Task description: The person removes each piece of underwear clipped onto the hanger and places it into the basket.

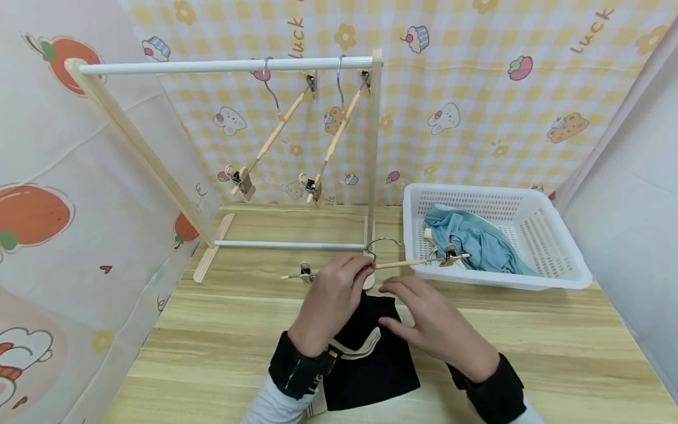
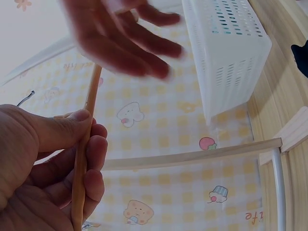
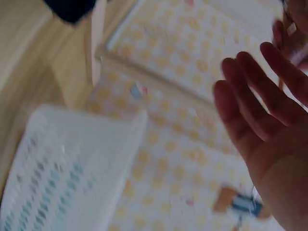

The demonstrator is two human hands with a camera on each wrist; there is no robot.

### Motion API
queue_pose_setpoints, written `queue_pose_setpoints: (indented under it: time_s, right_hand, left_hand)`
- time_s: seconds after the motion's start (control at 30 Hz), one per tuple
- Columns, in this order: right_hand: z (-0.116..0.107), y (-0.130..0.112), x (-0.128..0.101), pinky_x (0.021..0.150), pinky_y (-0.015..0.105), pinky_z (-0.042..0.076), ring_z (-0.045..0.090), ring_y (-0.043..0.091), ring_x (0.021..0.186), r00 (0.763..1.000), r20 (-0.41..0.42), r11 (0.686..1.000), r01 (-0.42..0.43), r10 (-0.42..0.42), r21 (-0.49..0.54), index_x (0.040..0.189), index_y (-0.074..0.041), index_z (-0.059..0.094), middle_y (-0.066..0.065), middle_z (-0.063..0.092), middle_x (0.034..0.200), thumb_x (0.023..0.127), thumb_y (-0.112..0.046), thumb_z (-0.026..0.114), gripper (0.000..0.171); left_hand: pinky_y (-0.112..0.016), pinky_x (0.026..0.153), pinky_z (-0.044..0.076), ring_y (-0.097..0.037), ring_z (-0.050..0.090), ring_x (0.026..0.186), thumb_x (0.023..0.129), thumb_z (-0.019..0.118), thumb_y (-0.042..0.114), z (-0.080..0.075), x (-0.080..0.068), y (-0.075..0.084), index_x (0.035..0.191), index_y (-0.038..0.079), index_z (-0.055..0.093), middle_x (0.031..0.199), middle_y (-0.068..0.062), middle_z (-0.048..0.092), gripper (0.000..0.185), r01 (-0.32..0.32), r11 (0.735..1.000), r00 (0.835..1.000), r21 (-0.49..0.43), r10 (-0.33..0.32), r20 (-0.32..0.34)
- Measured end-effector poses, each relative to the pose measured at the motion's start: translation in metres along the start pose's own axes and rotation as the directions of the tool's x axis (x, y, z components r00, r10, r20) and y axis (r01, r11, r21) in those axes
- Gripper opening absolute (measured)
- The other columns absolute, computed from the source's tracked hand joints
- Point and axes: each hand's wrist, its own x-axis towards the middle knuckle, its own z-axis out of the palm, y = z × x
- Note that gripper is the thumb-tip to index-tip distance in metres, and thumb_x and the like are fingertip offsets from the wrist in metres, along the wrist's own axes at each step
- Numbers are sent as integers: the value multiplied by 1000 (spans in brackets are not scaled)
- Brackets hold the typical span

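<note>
My left hand grips the middle of a wooden clip hanger just above the table; in the left wrist view its fingers curl round the wooden bar. A black garment with a pale waistband lies flat on the table under both hands. My right hand hovers over the garment with fingers straight, holding nothing; its fingers show spread in the right wrist view.
A wooden drying rack stands at the back with two empty clip hangers on its rail. A white basket holding a light blue cloth sits at the right. Patterned curtains wall in the table.
</note>
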Motion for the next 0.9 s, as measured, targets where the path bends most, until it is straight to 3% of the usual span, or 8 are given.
queue_pose_setpoints:
  time_s: [0.1,0.37,0.5,0.73,0.8,0.9]
  right_hand:
    - [15,-3,4,104,48,60,66,30,130,993,119,1000,6,-8,14,142,-8,65,13,65,143,90,-38,90,64]
    - [51,-7,5,115,55,52,55,33,144,947,315,997,60,-69,39,155,-11,55,13,52,159,83,-53,92,91]
    - [65,-8,2,117,60,48,48,37,150,905,423,998,40,-54,43,158,-14,53,13,47,164,83,-57,90,94]
    - [80,-11,-2,119,72,40,33,48,160,796,604,994,-94,40,57,164,-15,45,21,35,173,85,-49,91,97]
    - [82,-12,-2,119,71,41,33,48,160,783,621,993,-104,51,51,165,-15,44,21,34,173,85,-48,92,98]
    - [82,-15,0,118,67,44,38,45,157,783,620,997,-78,51,16,163,-16,46,19,39,171,84,-48,92,97]
  left_hand:
    - [-30,83,65,-21,76,99,103,73,5,-1,0,0,110,3,79,105,-8,77,10,10,1000,1000,0,-10,-1]
    - [-32,84,65,-23,76,101,103,72,5,-2,0,-1,112,3,79,106,-9,77,11,36,999,999,-11,-36,4]
    - [-32,83,65,-23,76,101,104,72,6,-3,0,-1,112,3,79,107,-9,77,12,39,999,999,-19,-39,5]
    - [-30,81,65,-21,76,101,104,72,7,-3,-2,-1,114,4,80,108,-8,77,13,58,997,998,-40,-58,15]
    - [-30,81,65,-21,76,100,104,72,6,-4,-2,-1,113,4,80,108,-8,77,13,65,997,998,-46,-64,18]
    - [-31,82,66,-21,76,101,103,73,7,-4,-2,-2,113,4,80,108,-8,77,13,71,996,997,-46,-70,14]
